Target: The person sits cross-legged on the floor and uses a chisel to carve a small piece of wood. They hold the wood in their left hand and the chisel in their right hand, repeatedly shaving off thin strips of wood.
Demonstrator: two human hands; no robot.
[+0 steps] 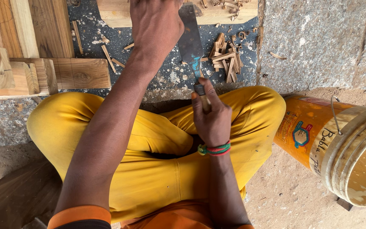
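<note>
Chisel (pixel 191 46) points away from you over the dark speckled floor (pixel 166 80), above your crossed legs. Your right hand (pixel 210 118) is wrapped around its handle; your left hand (pixel 155 25) is curled over the blade by the wood block (pixel 217 15). Wood chips (pixel 225 59) lie just right.

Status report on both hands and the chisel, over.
Right hand gripping chisel by its handle. Left hand pressing on the blade, up by the wood block. Wood chips lie right of the blade, orange bucket tipped beside right knee.
</note>
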